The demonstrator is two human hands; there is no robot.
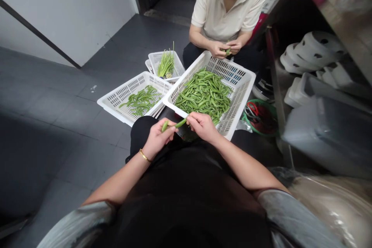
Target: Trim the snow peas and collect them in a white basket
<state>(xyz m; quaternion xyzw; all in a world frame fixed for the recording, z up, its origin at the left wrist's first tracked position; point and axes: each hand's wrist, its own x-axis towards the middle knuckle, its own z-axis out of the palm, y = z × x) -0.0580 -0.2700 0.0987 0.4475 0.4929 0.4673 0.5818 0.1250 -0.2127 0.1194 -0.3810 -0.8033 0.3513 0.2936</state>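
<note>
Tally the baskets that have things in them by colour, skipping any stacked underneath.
White baskets: 3
Green basket: 1
Total: 4

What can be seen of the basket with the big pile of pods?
The basket is white, seemingly plastic, rectangular and open-topped, with a smooth rim and slotted walls. Green pods are heaped inside. Its left corner overlaps another basket in view. The right hand is at its near rim; contact is unclear. Its support is hidden.
</note>
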